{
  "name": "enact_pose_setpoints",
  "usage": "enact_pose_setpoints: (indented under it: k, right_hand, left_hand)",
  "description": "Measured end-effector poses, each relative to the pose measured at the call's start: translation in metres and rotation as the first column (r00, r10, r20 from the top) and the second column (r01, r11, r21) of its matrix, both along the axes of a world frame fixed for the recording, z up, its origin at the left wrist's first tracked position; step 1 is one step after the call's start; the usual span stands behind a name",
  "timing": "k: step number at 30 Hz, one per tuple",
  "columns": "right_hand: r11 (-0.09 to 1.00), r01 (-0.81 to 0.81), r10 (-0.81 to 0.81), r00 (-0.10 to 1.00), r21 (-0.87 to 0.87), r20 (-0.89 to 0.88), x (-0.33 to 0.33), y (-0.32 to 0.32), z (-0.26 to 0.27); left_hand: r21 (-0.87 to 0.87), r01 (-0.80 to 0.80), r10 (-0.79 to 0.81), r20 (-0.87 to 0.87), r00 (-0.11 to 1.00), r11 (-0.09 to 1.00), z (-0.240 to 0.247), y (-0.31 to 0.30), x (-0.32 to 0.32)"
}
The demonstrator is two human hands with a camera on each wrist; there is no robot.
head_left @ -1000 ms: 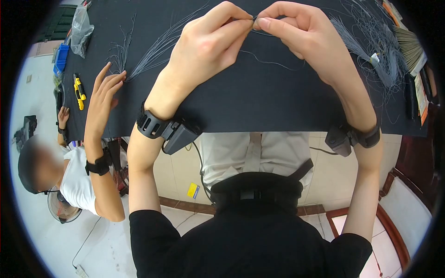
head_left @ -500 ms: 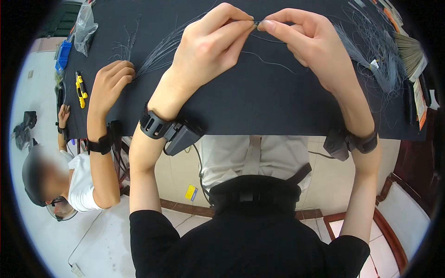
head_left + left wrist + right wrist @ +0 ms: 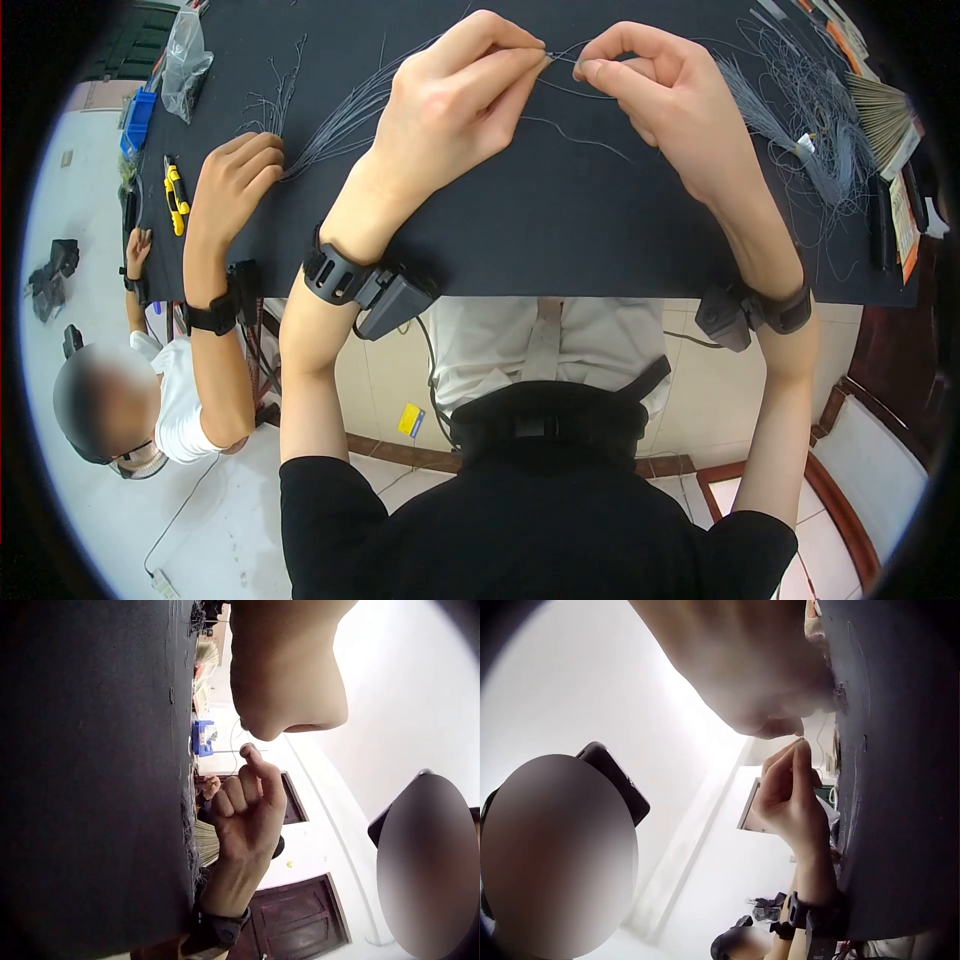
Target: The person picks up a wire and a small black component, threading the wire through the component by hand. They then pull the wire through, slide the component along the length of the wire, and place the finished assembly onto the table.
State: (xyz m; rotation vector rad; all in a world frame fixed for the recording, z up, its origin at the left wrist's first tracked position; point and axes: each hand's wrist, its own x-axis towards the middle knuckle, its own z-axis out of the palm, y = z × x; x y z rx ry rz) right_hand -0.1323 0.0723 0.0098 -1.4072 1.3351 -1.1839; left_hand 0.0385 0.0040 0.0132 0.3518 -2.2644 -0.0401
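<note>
Near the far side of the black table, my left hand (image 3: 455, 100) pinches thin grey strands (image 3: 563, 57) between thumb and fingertips. A short way to its right, my right hand (image 3: 680, 105) has thumb and index finger pinched on the same strands, its other fingers curled. In the left wrist view the right hand (image 3: 251, 806) shows thumb and index finger together; in the right wrist view the left hand (image 3: 799, 795) shows its fingertips closed together. A loose strand (image 3: 580, 137) curves below the hands. A fan of grey strands (image 3: 345, 120) spreads left of the left hand.
Tangled grey strands (image 3: 840, 130) lie at the right beside a stack of tan strips (image 3: 883, 115). Another person's hand (image 3: 238, 180) rests at the strands on the left. Yellow cutters (image 3: 176, 195), a plastic bag (image 3: 186, 70) and a blue tray (image 3: 138, 122) lie at the far left.
My right hand has moved slightly right, widening the gap between my hands, with strands showing between them. The other person's hand has lowered its raised fingers onto the strands.
</note>
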Motion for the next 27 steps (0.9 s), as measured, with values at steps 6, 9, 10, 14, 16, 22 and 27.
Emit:
enact_pose_setpoints:
  k: [6, 9, 10, 14, 16, 22, 27]
  right_hand:
    - [0.985, 0.061, -0.082, 0.989, -0.163, -0.126, 0.001, -0.004, -0.005]
    - [0.997, 0.050, -0.064, 0.969, -0.062, -0.240, 0.001, 0.002, 0.010]
    - [0.996, 0.048, -0.063, 0.970, -0.069, -0.236, 0.001, 0.002, 0.009]
    - [0.995, 0.054, -0.072, 0.970, -0.080, -0.232, 0.003, 0.003, 0.011]
    - [0.997, 0.039, -0.052, 0.979, -0.070, -0.199, 0.004, 0.003, 0.011]
    - [0.991, 0.032, -0.046, 0.994, -0.127, -0.102, 0.006, 0.000, 0.003]
    - [0.999, 0.013, -0.018, 0.995, -0.049, -0.094, 0.007, 0.003, 0.010]
  left_hand:
    - [-0.084, 0.023, -0.025, -0.030, 0.999, 0.996, 0.001, -0.006, 0.001]
    - [-0.075, 0.037, -0.039, -0.032, 0.999, 0.997, 0.000, -0.008, 0.002]
    - [-0.068, 0.024, -0.025, -0.021, 0.999, 0.997, 0.000, -0.008, 0.002]
    - [-0.070, 0.024, -0.024, -0.002, 1.000, 0.997, -0.004, -0.008, 0.004]
    - [-0.094, 0.051, -0.052, -0.006, 0.999, 0.994, -0.006, -0.011, 0.005]
    - [-0.136, 0.096, -0.097, 0.000, 0.995, 0.986, -0.008, -0.014, 0.002]
    - [-0.122, 0.117, -0.118, 0.004, 0.993, 0.986, -0.008, -0.010, 0.000]
